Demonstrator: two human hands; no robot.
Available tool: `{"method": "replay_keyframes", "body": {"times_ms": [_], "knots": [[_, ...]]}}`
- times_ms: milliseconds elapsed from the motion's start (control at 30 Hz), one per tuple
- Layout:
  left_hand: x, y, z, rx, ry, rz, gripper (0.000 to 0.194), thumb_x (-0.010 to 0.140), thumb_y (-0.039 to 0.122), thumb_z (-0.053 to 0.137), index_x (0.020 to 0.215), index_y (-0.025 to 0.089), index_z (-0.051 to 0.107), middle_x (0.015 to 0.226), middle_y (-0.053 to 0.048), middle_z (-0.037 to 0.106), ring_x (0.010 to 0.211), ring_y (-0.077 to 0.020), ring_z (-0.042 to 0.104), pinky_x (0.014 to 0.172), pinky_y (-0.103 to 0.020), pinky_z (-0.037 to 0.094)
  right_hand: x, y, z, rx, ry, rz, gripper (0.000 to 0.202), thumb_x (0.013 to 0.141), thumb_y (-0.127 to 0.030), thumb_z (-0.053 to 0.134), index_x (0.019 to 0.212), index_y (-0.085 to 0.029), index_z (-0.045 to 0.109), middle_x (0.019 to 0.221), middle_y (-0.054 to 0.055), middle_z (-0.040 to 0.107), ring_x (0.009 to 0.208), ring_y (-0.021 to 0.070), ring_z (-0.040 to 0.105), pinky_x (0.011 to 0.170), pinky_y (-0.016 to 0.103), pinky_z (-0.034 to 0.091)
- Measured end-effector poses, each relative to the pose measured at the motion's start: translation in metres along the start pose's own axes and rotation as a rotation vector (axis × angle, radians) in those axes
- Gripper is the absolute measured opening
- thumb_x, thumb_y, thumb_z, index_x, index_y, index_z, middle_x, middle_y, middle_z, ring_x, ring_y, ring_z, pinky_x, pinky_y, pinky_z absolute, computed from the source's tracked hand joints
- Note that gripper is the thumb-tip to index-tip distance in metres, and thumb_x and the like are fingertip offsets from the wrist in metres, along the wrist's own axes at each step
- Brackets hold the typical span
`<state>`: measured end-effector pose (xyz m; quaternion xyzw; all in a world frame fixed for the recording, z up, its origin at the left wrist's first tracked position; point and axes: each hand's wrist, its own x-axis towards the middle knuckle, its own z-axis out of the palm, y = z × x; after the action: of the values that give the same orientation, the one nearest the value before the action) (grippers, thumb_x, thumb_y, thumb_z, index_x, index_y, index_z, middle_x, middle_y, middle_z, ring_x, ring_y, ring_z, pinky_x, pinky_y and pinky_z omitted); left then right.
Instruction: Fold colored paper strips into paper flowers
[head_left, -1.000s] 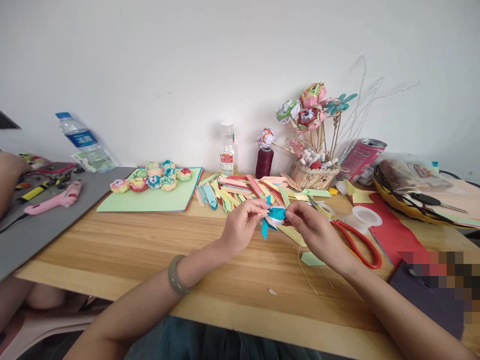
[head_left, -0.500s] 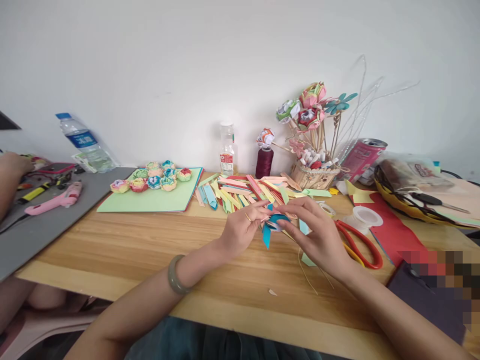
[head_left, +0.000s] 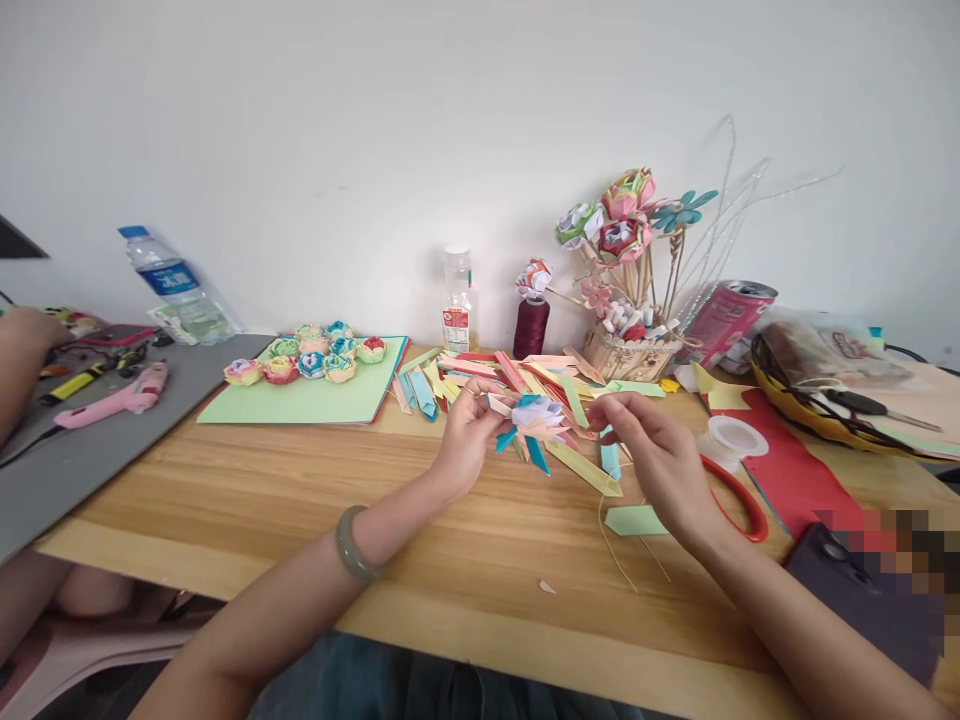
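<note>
My left hand (head_left: pixel 466 440) pinches a folded paper flower (head_left: pixel 536 415) at its left side. The flower has pale lilac and pinkish petals, with bright blue strips sticking out below and at the top. Just right of it, my right hand (head_left: pixel 651 440) is apart from the flower, its fingers curled in; anything between their tips is too small to make out. Behind and under the hands lies a pile of folded paper strips (head_left: pixel 517 370) in many colours. A green strip (head_left: pixel 636 520) and thin string (head_left: pixel 616 550) lie below my right hand.
Finished paper flowers (head_left: pixel 311 350) sit on green paper (head_left: pixel 300 400). At the back stand a bottle (head_left: pixel 457 300), a purple thread spool (head_left: pixel 531 328) and a flower basket (head_left: pixel 634 355). Red-handled scissors (head_left: pixel 750 510) lie right; a pink glue gun (head_left: pixel 112 395) and another person's arm (head_left: pixel 22 350) are left.
My right hand has come away from the paper flower to the right. My left hand has turned and raised the flower, so its pale petals now show.
</note>
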<state>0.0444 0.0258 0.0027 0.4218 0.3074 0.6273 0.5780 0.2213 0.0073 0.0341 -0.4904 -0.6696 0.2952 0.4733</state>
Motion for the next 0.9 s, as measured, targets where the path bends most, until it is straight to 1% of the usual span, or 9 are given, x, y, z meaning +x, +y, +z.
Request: {"method": "replay_keyframes", "body": {"times_ms": [100, 200, 333, 433, 567, 633, 733, 833, 900], "knots": [[0.0, 0.001, 0.002, -0.108, -0.007, -0.104, 0.028, 0.062, 0.023, 0.07, 0.075, 0.019, 0.045, 0.065, 0.007, 0.056, 0.058, -0.004, 0.054, 0.057, -0.015, 0.045, 0.003, 0.001, 0.003, 0.173, -0.212, 0.213, 0.035, 0.08, -0.05, 0.048, 0.091, -0.018, 0.059, 0.087, 0.007, 0.065, 0.074, 0.0171, 0.062, 0.061, 0.028, 0.05], [-0.002, 0.001, 0.003, -0.112, -0.062, -0.159, 0.026, 0.062, 0.02, 0.07, 0.073, 0.018, 0.046, 0.071, 0.005, 0.058, 0.065, -0.0063, 0.057, 0.059, -0.018, 0.046, 0.004, 0.001, 0.005, 0.281, -0.361, 0.286, 0.036, 0.076, -0.049, 0.054, 0.093, -0.018, 0.059, 0.088, 0.006, 0.065, 0.072, 0.016, 0.062, 0.062, 0.028, 0.051], [-0.003, 0.002, 0.002, -0.037, -0.198, -0.19, 0.022, 0.062, 0.022, 0.071, 0.069, 0.015, 0.051, 0.084, -0.001, 0.062, 0.074, -0.0109, 0.06, 0.063, -0.022, 0.048, 0.004, 0.002, 0.004, 0.307, -0.282, 0.278, 0.031, 0.07, -0.044, 0.063, 0.084, -0.017, 0.058, 0.077, 0.003, 0.065, 0.066, 0.0138, 0.061, 0.058, 0.025, 0.05], [-0.003, 0.003, 0.0, 0.003, -0.23, -0.272, 0.021, 0.062, 0.022, 0.071, 0.07, 0.014, 0.054, 0.085, -0.002, 0.062, 0.074, -0.0116, 0.06, 0.064, -0.024, 0.049, 0.003, 0.004, 0.003, 0.268, -0.283, 0.195, 0.028, 0.073, -0.042, 0.061, 0.086, -0.017, 0.057, 0.076, 0.004, 0.066, 0.067, 0.0153, 0.062, 0.06, 0.027, 0.05], [-0.003, 0.004, -0.001, 0.09, -0.248, -0.321, 0.013, 0.066, 0.022, 0.066, 0.069, 0.013, 0.057, 0.084, -0.003, 0.063, 0.072, -0.0096, 0.058, 0.064, -0.021, 0.046, -0.001, 0.006, 0.004, -0.043, -0.222, -0.007, 0.023, 0.077, -0.036, 0.056, 0.089, -0.018, 0.061, 0.081, 0.005, 0.068, 0.072, 0.0182, 0.063, 0.063, 0.03, 0.05], [-0.003, 0.002, -0.001, 0.155, -0.247, -0.295, 0.013, 0.066, 0.021, 0.066, 0.074, 0.013, 0.059, 0.085, -0.003, 0.063, 0.072, -0.0091, 0.058, 0.065, -0.02, 0.046, -0.003, 0.006, 0.005, -0.208, -0.188, -0.106, 0.021, 0.079, -0.032, 0.055, 0.092, -0.019, 0.063, 0.085, 0.005, 0.069, 0.073, 0.0188, 0.063, 0.066, 0.032, 0.049], [-0.003, -0.003, -0.001, 0.261, -0.267, -0.226, 0.023, 0.065, 0.019, 0.068, 0.087, 0.014, 0.062, 0.088, -0.004, 0.065, 0.078, -0.0112, 0.06, 0.071, -0.022, 0.047, -0.005, 0.008, 0.007, -0.326, -0.179, -0.211, 0.022, 0.081, -0.028, 0.053, 0.099, -0.021, 0.063, 0.09, 0.005, 0.07, 0.076, 0.0195, 0.064, 0.07, 0.034, 0.049], [-0.003, -0.007, -0.003, 0.381, -0.288, -0.178, 0.023, 0.067, 0.02, 0.066, 0.089, 0.013, 0.064, 0.089, -0.007, 0.068, 0.08, -0.0151, 0.062, 0.076, -0.028, 0.048, -0.007, 0.011, 0.01, -0.381, -0.158, -0.245, 0.023, 0.081, -0.027, 0.053, 0.101, -0.023, 0.064, 0.088, 0.004, 0.07, 0.079, 0.0202, 0.064, 0.071, 0.034, 0.05], [-0.005, -0.009, -0.004, 0.465, -0.258, -0.112, 0.02, 0.068, 0.021, 0.065, 0.086, 0.013, 0.065, 0.089, -0.008, 0.069, 0.082, -0.0172, 0.063, 0.077, -0.031, 0.049, -0.008, 0.012, 0.012, -0.395, -0.13, -0.242, 0.022, 0.081, -0.027, 0.054, 0.099, -0.022, 0.065, 0.087, 0.005, 0.071, 0.079, 0.0209, 0.065, 0.07, 0.035, 0.05]]}}
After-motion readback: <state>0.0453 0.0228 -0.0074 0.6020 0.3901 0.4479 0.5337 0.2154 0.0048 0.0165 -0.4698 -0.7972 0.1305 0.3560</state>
